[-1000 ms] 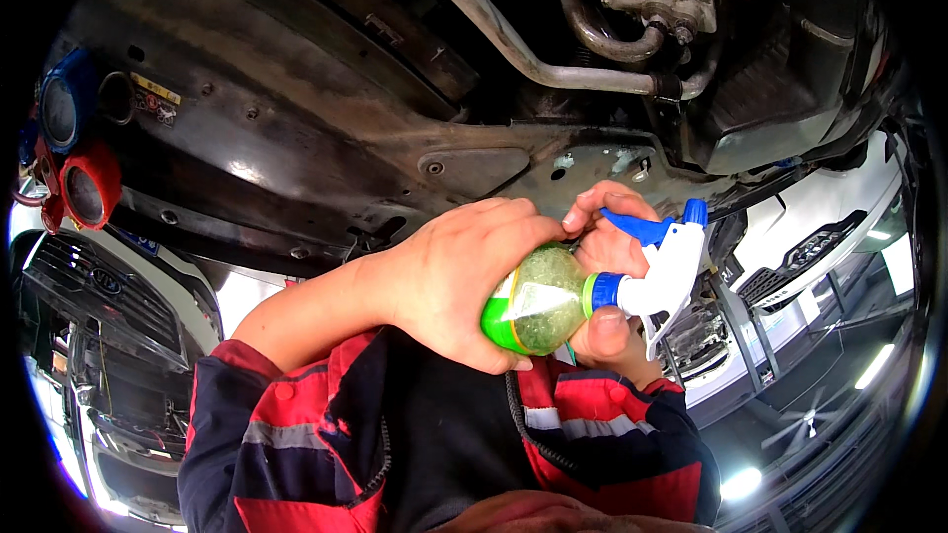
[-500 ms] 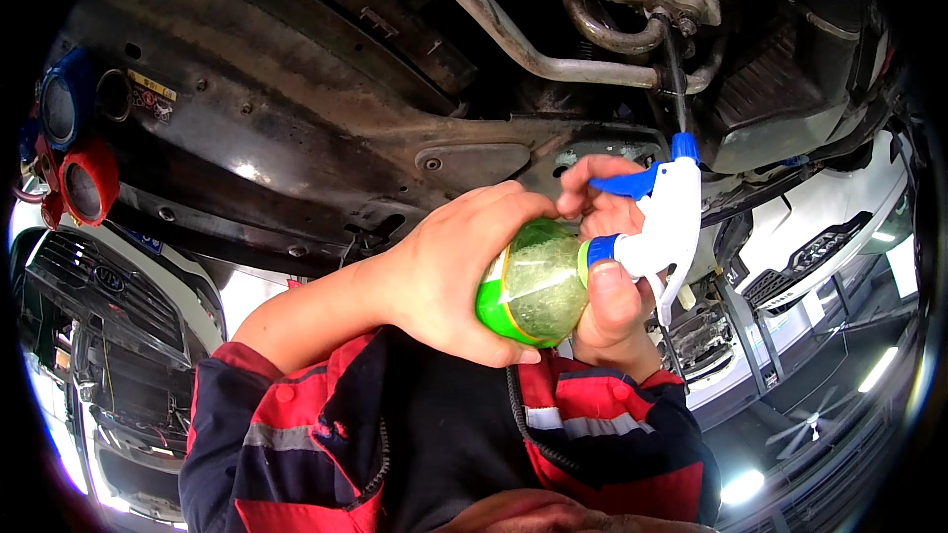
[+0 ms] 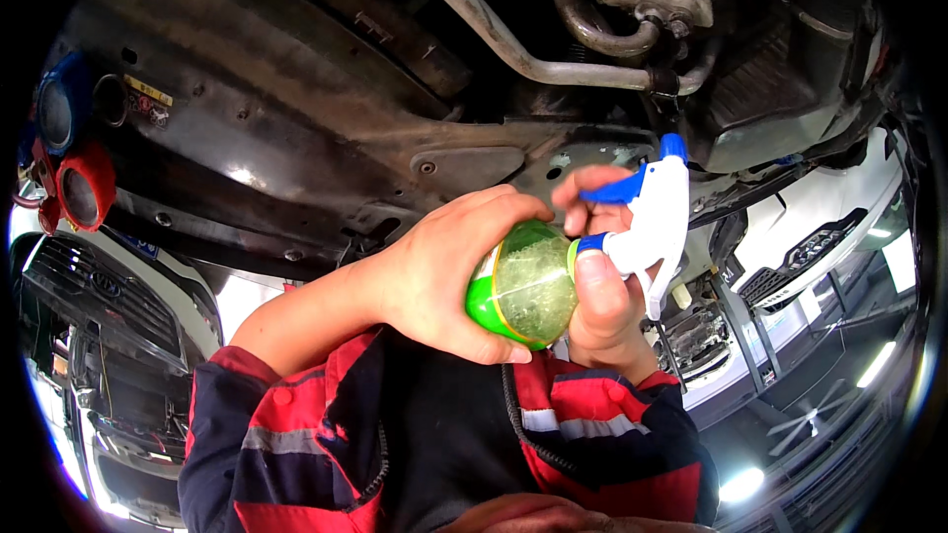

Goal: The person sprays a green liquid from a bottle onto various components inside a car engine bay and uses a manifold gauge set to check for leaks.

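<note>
A spray bottle (image 3: 538, 286) with a clear green body lies tilted between my two hands, its foamy liquid showing through. My left hand (image 3: 444, 271) wraps round the body from the left. At the neck, my right hand (image 3: 602, 301) has its thumb against the blue collar, and its fingers curl behind the blue trigger (image 3: 614, 188). The white spray head (image 3: 660, 222) ends in a blue nozzle (image 3: 673, 146), which points up at the car's underside. Just above the nozzle is a metal pipe (image 3: 573, 71) with a dark clamp (image 3: 664, 83).
Overhead spreads a dark undercover panel (image 3: 296, 128). A blue round-faced device (image 3: 59, 114) and a red one (image 3: 87, 188) hang at the far left. Other cars, one with a dark grille (image 3: 104, 281), stand on both sides. A lift post (image 3: 741, 326) rises at right.
A thin jet rose from the nozzle to the pipe fitting earlier; now none shows. The bottle and both hands have shifted slightly left in view.
</note>
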`<state>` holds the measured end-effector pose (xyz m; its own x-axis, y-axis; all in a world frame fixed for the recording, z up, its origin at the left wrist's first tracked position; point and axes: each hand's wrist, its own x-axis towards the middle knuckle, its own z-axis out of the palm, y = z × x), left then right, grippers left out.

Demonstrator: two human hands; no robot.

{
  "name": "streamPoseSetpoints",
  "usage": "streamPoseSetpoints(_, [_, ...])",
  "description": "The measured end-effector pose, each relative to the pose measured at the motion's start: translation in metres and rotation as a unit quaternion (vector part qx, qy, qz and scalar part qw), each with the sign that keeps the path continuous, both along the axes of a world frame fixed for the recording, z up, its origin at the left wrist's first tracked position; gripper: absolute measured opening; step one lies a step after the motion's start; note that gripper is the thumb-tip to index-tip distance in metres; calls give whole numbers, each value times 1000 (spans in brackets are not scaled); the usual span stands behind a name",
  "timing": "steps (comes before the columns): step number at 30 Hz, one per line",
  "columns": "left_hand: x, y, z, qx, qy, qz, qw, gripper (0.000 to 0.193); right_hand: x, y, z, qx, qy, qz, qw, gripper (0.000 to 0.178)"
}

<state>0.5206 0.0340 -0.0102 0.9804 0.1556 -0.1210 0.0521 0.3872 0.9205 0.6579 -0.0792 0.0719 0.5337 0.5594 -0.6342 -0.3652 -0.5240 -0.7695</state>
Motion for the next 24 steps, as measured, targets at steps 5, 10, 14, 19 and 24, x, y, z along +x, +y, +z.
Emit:
streamPoseSetpoints(5, [1, 0, 0, 24, 13, -4, 1000, 90, 2, -3, -12, 48, -45, 16, 998, 78])
streamPoseSetpoints(10, [3, -1, 0, 26, 15, -19, 999, 91, 0, -6, -13, 56, -49, 1, 997, 80])
streamPoseSetpoints(14, [7, -2, 1, 38, 1, -9, 999, 91, 5, -11, -12, 66, -54, 18, 996, 82])
streamPoseSetpoints(19, [9, -5, -1, 45, -12, -11, 999, 91, 5, -17, -11, 81, -30, -2, 996, 86])
streamPoseSetpoints(24, [13, -8, -1, 54, -11, -18, 998, 94, 10, -24, -11, 75, -23, 13, 997, 85])
